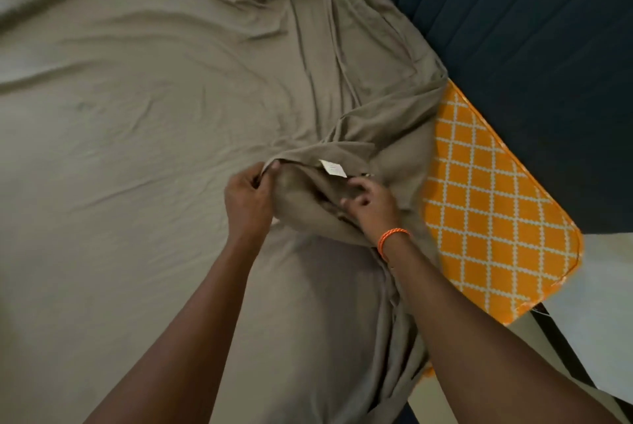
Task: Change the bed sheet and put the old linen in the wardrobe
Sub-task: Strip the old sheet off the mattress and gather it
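sheet: my taupe bed sheet (144,108) lies spread and wrinkled over the bed, one corner bunched up near the right edge
left hand: my left hand (248,199) pinches the hem of the bunched corner
right hand: my right hand (368,206) has fingers curled, gripping the same fold just below the white tag (333,168)
wrist: orange band (392,237) on my right wrist
mattress: orange lattice-print mattress (493,211) bare beside the sheet
headboard: dark blue headboard (531,47) touching the mattress edge

1. To our right we see a dark navy quilted surface (513,30) with stitched parallel lines.
2. Below it we see a pale floor (603,303).
3. We find the light soft and even, with only faint shadows.
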`<state>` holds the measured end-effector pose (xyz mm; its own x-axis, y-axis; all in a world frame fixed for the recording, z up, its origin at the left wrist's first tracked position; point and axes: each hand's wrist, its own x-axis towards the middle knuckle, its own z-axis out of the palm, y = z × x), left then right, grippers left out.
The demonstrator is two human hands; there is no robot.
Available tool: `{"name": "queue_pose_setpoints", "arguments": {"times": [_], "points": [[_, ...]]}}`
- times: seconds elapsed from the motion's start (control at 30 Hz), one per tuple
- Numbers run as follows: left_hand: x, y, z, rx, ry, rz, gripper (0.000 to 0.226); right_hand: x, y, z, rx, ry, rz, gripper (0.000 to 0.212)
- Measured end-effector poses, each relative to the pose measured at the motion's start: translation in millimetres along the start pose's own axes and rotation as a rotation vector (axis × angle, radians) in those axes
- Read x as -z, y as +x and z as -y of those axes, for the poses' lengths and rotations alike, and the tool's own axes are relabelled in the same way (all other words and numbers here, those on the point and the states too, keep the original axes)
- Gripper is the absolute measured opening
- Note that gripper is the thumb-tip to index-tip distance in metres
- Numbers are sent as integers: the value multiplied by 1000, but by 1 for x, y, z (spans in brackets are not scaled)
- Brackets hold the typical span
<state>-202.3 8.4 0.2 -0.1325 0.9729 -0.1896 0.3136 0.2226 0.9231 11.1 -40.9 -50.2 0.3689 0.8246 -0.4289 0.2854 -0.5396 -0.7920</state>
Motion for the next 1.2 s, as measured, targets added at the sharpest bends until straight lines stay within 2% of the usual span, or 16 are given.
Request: {"name": "queue_pose_setpoints", "arguments": {"times": [0.03, 0.1, 0.2, 0.27, 0.37, 0.47, 0.53, 0.67, 0.8, 0.9, 1.03, 1.07, 1.1, 1.2], "points": [[15, 2, 5, 25, -42, -38, 32, -17, -4, 5, 44, -90, 98, 25], [44, 2, 20, 89, -69, -119, 20, -48, -17, 16, 94, -157, 214, 11], [82, 3, 47, 242, -95, -351, 15, -80, -32, 17, 179, -417, 104, 9], [104, 1, 68, 381, -136, -487, 10, -93, -37, 16, 179, -444, -43, 14], [117, -8, 95, 450, -113, -478, 22, -102, -32, 10, 140, -455, -161, 32], [115, -23, 110, 459, -80, -496, 26, -107, -24, 6, 65, -480, -56, 49], [112, -31, 117, 490, -70, -515, 28, -114, -21, 3, 128, -530, 1, 59], [100, -46, 122, 488, -54, -411, 19, -135, -6, 7, 312, -555, -17, 50], [88, -55, 121, 425, -125, -297, 16, -157, 20, 12, 221, -622, -8, 37], [88, -61, 126, 429, -147, -226, 18, -168, 21, 21, 209, -654, -70, 23], [97, -76, 118, 438, -173, -191, 29, -179, -14, 36, 424, -796, -265, 15], [101, -80, 116, 424, -179, -173, 32, -184, -28, 43, 465, -782, -271, 14], [104, -84, 114, 412, -184, -133, 35, -189, -44, 54, 451, -760, -233, 16], [114, -100, 108, 393, -261, 16, 32, -213, -90, 84, 160, -645, 20, 28]]}}
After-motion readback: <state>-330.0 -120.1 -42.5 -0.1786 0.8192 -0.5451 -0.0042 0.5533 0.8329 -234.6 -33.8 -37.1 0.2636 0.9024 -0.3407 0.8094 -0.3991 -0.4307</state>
